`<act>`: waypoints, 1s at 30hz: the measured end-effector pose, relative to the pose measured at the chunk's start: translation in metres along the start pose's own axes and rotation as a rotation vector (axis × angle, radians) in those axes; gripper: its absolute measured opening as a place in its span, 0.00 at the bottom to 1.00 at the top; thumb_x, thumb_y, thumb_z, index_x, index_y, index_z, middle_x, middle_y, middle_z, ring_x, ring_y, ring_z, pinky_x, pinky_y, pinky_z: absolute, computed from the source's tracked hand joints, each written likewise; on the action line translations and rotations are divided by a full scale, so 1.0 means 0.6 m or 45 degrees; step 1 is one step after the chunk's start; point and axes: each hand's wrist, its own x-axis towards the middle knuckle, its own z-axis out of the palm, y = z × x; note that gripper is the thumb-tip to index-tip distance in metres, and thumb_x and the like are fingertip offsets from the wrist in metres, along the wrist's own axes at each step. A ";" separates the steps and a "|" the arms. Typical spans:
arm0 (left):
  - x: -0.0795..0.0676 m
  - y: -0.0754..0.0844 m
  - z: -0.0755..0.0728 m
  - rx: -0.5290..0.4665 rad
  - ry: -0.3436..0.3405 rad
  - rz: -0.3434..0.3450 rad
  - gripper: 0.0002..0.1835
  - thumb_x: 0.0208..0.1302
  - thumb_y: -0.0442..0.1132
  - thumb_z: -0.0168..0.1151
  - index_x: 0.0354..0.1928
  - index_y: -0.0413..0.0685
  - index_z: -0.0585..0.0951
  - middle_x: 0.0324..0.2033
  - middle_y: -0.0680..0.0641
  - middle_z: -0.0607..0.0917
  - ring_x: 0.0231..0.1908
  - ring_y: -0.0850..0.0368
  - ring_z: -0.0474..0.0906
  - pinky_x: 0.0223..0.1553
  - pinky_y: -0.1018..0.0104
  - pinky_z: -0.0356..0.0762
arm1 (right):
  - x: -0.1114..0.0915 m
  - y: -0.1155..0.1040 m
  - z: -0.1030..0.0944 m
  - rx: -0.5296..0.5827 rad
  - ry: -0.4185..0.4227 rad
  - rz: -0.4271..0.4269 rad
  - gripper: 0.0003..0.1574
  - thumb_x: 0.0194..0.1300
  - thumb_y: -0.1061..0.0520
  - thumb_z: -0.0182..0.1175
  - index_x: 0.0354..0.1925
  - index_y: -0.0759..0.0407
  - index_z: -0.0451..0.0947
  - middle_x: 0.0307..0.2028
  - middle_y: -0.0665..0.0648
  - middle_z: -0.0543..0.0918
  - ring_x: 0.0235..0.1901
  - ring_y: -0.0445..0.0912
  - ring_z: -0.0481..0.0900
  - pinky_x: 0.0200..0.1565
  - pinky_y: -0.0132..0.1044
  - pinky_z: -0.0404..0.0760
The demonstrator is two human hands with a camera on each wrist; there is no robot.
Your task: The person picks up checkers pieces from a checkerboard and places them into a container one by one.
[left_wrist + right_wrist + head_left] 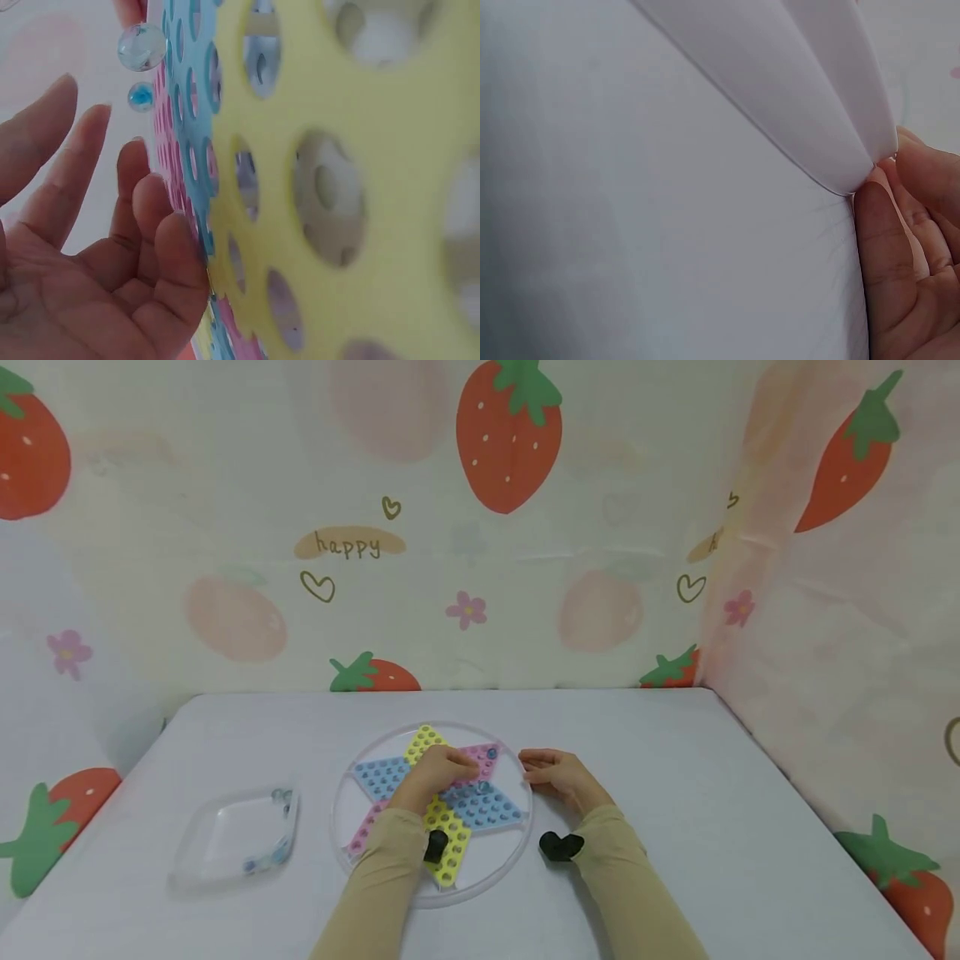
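A round Chinese checkers board (pixel 442 900) with a pale rim carries a star of yellow, blue and pink perforated points. Over its middle is my left hand (pixel 435 777), fingers spread and loosely bent beside the holes in the left wrist view. Two glass marbles show beyond those fingers: a clear marble (pixel 141 46) and a smaller blue-centred marble (pixel 140 97). In the head view, a dark marble (pixel 492 753) sits on the pink point. My right hand (pixel 564 777) holds the board's right rim, its fingertips on both sides of the edge in the right wrist view.
Left of the board stands a clear plastic tray (pixel 180 843) with several marbles along its right side. A white cloth covers the table (pixel 712 860). Strawberry-print sheets (pixel 525 560) rise behind and at both sides.
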 end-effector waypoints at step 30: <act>0.015 0.008 0.014 0.319 -0.112 -0.010 0.10 0.56 0.34 0.71 0.41 0.43 0.87 0.40 0.48 0.84 0.41 0.54 0.75 0.50 0.56 0.73 | -0.003 -0.002 0.002 0.011 0.011 -0.004 0.29 0.58 0.79 0.59 0.59 0.72 0.73 0.53 0.64 0.81 0.42 0.40 0.81 0.37 0.30 0.81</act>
